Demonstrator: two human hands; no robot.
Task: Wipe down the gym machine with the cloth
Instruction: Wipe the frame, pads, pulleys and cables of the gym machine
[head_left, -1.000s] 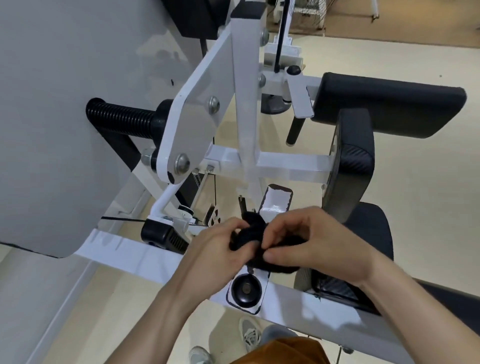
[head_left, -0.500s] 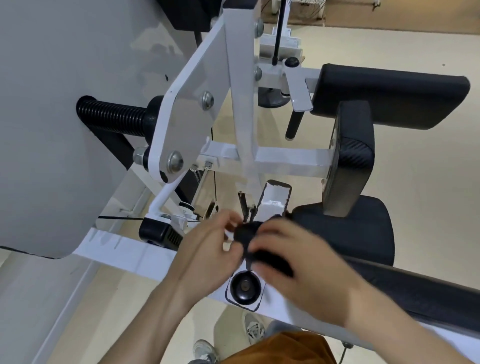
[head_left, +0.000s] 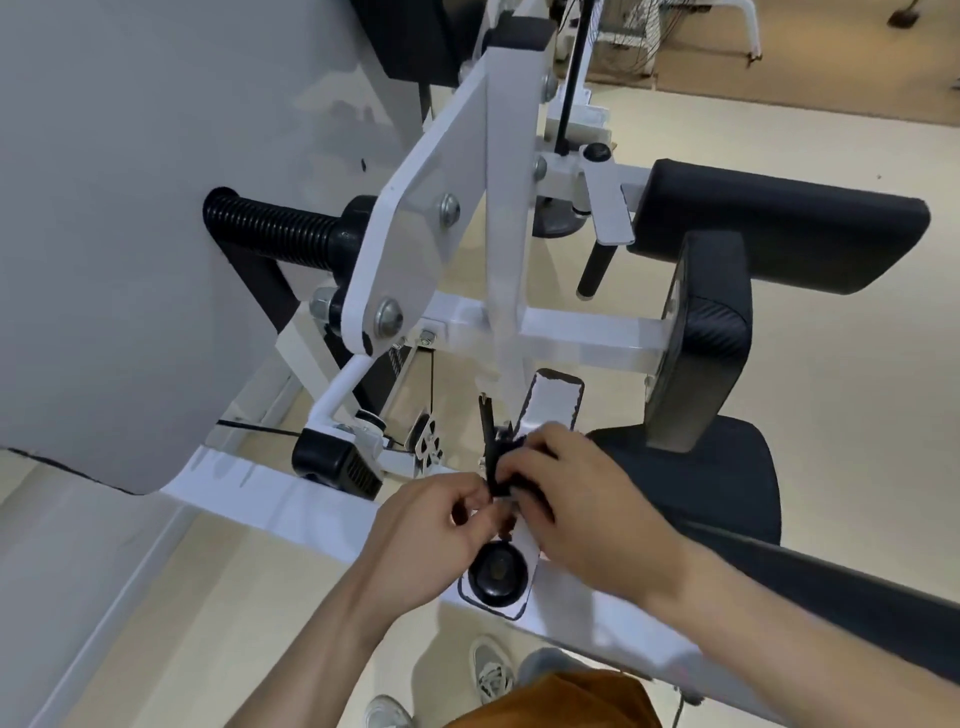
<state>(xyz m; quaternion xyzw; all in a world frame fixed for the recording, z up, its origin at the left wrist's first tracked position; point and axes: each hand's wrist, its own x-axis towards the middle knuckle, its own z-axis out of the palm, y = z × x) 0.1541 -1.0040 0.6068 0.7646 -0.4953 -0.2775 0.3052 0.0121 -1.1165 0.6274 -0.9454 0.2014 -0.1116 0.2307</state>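
The right hand (head_left: 587, 512) is curled around a bunched black cloth (head_left: 503, 465), fingers folded over its top so that only a dark wad shows between thumb and knuckles. The left hand (head_left: 434, 527) meets it from the other side, fingertips pinched narrowly on the cloth's lower edge. Both hands work directly above a round black knob (head_left: 498, 574), which sits in a black-outlined white plate on the white crossbeam (head_left: 270, 499) of the gym machine. The cloth is held just above the knob, against the base of the white upright post (head_left: 506, 218).

Compared with half a second ago, the right hand has slid closer to the left and covers more of the cloth, and the wad is tighter and narrower. The black padded seat (head_left: 727, 478) to the right of the knob is more exposed.

Left of the knob and further up, one ribbed black handle grip (head_left: 270, 226) projects from a white pivot plate (head_left: 415, 228) carrying two visible bolt heads. Right of the knob and above it stand two more black pads, one long roller pad (head_left: 789, 223) and one upright pad (head_left: 701, 338). Below the knob, two grey sneakers (head_left: 491, 670) and an orange garment (head_left: 561, 701) show on the beige floor (head_left: 857, 389). No readable writing or brand appears anywhere.
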